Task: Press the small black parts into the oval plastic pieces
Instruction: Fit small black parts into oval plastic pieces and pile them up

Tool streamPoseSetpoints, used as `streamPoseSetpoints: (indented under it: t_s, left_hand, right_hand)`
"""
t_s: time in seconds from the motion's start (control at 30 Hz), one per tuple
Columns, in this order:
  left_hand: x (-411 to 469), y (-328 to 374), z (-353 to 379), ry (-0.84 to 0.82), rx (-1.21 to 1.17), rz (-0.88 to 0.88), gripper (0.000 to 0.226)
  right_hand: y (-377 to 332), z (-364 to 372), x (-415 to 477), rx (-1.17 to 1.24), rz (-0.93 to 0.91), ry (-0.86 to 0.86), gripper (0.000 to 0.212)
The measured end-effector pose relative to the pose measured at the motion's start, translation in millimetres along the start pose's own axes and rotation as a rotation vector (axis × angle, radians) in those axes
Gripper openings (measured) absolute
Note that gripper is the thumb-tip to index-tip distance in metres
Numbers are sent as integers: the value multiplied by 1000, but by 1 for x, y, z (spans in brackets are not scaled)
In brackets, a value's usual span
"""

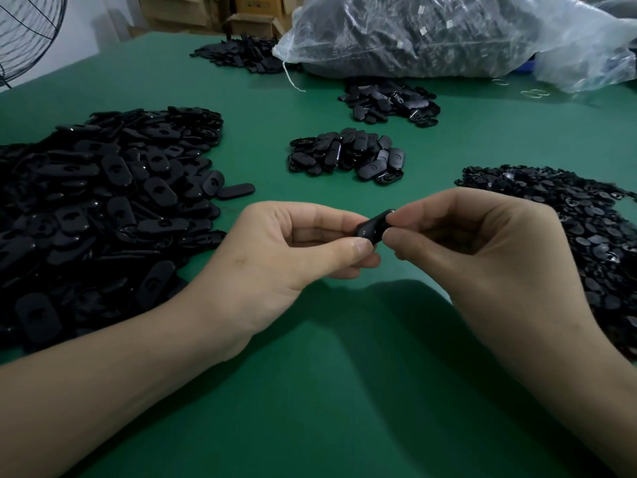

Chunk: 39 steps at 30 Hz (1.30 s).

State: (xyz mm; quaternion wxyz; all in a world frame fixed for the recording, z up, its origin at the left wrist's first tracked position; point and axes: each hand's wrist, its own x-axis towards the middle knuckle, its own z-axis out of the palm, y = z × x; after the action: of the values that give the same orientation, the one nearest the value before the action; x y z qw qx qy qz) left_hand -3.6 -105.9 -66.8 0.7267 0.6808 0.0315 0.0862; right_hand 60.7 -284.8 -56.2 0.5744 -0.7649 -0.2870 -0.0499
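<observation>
- The left hand (293, 250) pinched one end of a glossy black oval plastic piece (370, 227) between thumb and curled fingers, raised above the table.
- The right hand (482, 257) gripped the opposite end of that piece, thumb and forefinger closed on it; whether a small part sat under those fingertips could not be told.
- Under both hands lay a smooth, matte green table (310, 391).
- Left of the left hand spread a large heap of flat oval pieces (103, 208), rounded at the ends, each with a dark recess in its face.
- Right of the right hand lay a heap of small black parts (568, 229), thin and roundish, some shiny.
- Just beyond the hands sat a small mound of ovals (348, 155), with a second mound (389, 101) farther behind it.
- Farther off, beyond the left hand, lay a flatter black pile (238, 55).
- Farthest, beyond the right hand, slumped a crinkled translucent plastic bag (448, 32) full of dark parts; small white tags inside were too small to read.
- Behind it stood plain cardboard boxes (251, 22), and far beyond the left hand a wire fan guard (27, 32).
</observation>
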Motion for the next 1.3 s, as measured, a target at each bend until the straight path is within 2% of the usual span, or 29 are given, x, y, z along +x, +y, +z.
streamPoseSetpoints:
  t_s: [0.17,0.67,0.97,1.17,1.3]
  left_hand:
    - [0,-1,1,24,13,22,14]
    - [-1,0,1,-11,21,-20,16]
    - [0,1,-1,-82,-131,-50,23]
    - [3,4,-3,-106,-182,-101,25]
    - [3,3,0,-64,-196,-58,20]
  right_hand:
    - [2,0,0,-82,-54,6,12]
    - [1,-2,-3,-325,-197,20,7]
    - [-2,-4,-2,-478,-336,50,5]
    - [1,-2,-4,-435,-304,-2,9]
    - [0,-1,-4,-331,-276,-61,11]
